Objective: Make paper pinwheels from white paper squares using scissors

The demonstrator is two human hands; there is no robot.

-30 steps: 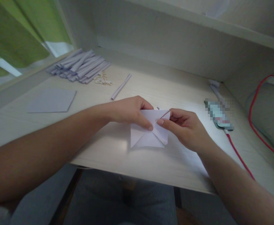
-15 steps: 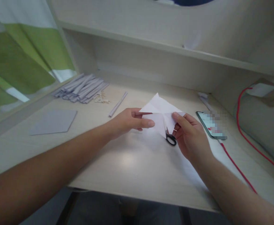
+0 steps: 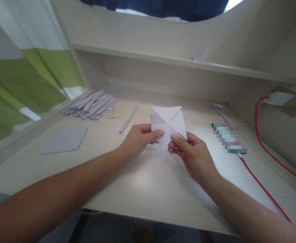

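A folded white sheet of paper (image 3: 174, 118) is held up above the desk between both hands, with crease lines meeting near its middle. My left hand (image 3: 141, 137) pinches its lower left edge, the thumb lying on the front face. At the lower right corner my right hand (image 3: 193, 150) grips it, thumb in front and fingers curled behind. No scissors show in the current view.
Rolled paper sticks (image 3: 94, 104) are heaped at the back left beside small pale strips (image 3: 111, 113). A single paper stick (image 3: 129, 119) and a flat paper piece (image 3: 64, 140) lie nearer. At right are a phone (image 3: 230, 138) and a red cable (image 3: 261, 189).
The paper has turned in the hands, its former top point now replaced by a flat upper edge. My right hand has shifted left and down. The black-handled scissors are out of sight.
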